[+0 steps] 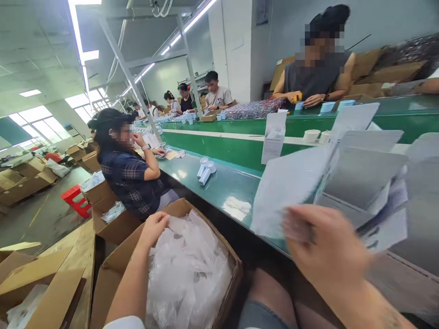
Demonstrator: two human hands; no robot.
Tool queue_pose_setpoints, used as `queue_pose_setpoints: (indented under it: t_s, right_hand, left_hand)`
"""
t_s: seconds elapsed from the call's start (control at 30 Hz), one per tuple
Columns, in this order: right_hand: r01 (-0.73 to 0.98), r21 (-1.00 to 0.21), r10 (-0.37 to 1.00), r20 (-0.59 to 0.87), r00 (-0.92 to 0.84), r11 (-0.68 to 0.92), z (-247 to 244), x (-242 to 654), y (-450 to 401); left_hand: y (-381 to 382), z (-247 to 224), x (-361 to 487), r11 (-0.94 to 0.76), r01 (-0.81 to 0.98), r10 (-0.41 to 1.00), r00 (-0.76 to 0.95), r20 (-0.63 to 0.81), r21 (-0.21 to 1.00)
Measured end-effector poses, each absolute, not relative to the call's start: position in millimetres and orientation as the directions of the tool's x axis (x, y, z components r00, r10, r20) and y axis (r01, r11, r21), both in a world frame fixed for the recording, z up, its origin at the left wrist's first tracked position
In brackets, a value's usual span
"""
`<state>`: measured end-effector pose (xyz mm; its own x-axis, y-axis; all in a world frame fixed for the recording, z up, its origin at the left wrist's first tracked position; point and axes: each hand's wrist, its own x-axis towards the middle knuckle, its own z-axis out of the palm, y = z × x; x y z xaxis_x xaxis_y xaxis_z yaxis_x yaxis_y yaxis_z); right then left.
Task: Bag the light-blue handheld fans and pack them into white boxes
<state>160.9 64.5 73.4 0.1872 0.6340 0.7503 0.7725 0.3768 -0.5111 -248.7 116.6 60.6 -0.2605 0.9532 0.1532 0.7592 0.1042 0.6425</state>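
Observation:
Over the back left part of an open cardboard box [236,269], my left hand [155,228] has its fingers bent together at the edge of a heap of clear plastic bags [188,274]. What its fingertips hold is too small to tell apart from the heap. My right hand [318,242], blurred by motion, is raised at the right with its fingers curled on the lower corner of a whitish translucent bag [290,187]. Several open white cartons [366,178] with printed flaps stand behind and beside that hand.
Light blue cups [206,170] and a small white pile [236,208] lie on the green workbench [233,183]. A person [126,169] sits at the left. Another person [315,68] works across the green conveyor [219,141]. More cardboard boxes [44,288] stand at the lower left.

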Motion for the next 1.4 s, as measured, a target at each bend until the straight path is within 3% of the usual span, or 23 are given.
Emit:
queue_pose_setpoints:
  t_s: [0.03,0.1,0.17,0.2,0.4,0.57,0.7,0.8,0.9,1.0,1.07,1.17,1.23,1.3,1.4]
  right_hand:
    - [0.783,-0.535,0.716,0.677,0.172,0.317,75,153,79]
    - [0.785,-0.607,0.916,0.372,0.147,0.121,65,144,108]
    - [0.764,-0.644,0.984,0.103,0.144,-0.044,46,146,129]
    - [0.747,-0.659,0.988,0.042,0.151,-0.086,35,149,136]
    - [0.642,-0.746,0.973,-0.027,0.231,-0.174,0,169,151]
    - [0.476,-0.850,0.953,-0.090,0.290,-0.225,-4,172,157]
    - [0.356,-0.922,0.955,-0.044,0.293,-0.152,4,174,127]
    - [0.021,-0.992,0.966,-0.118,0.229,-0.126,16,170,103]
    - [-0.321,-0.931,0.974,-0.212,0.080,-0.176,31,154,102]
    - [-0.492,-0.859,0.984,-0.176,0.027,-0.140,45,136,115]
    - [-0.577,-0.812,0.989,-0.143,0.039,-0.095,52,131,118]
    - [-0.627,-0.776,0.984,-0.155,0.084,-0.069,56,143,106]
    - [-0.633,-0.769,0.977,-0.194,0.092,-0.093,53,160,89]
    - [-0.612,-0.774,0.974,-0.226,0.029,-0.161,45,177,70]
    - [-0.506,-0.830,0.972,-0.206,-0.110,-0.233,30,194,47]
  left_hand:
    - [137,61,-229,0.076,0.761,0.961,-0.229,0.157,0.644]
    - [182,57,-190,0.049,0.766,0.959,-0.215,0.183,0.641]
    - [228,49,-155,0.072,0.770,0.952,-0.243,0.186,0.634]
    - [250,44,-142,0.101,0.772,0.949,-0.264,0.172,0.627]
    - [319,21,-103,0.278,0.793,0.935,-0.353,0.037,0.542]
    - [326,27,-100,0.245,0.818,0.943,-0.326,0.069,0.520]
    - [317,41,-93,0.150,0.811,0.938,-0.298,0.178,0.566]
    - [285,50,-83,0.084,0.777,0.907,-0.318,0.275,0.623]
    - [222,52,-62,-0.002,0.737,0.874,-0.327,0.360,0.675]
    - [147,45,-30,-0.278,0.660,0.825,-0.207,0.525,0.698]
    - [109,37,-12,-0.468,0.577,0.814,-0.013,0.580,0.670]
    - [95,26,3,-0.537,0.340,0.843,0.206,0.496,0.772]
    - [109,19,6,-0.489,0.295,0.872,0.172,0.458,0.821]
    - [131,12,8,-0.474,0.418,0.877,0.143,0.459,0.775]
    - [158,3,14,-0.474,0.588,0.878,0.267,0.397,0.655]
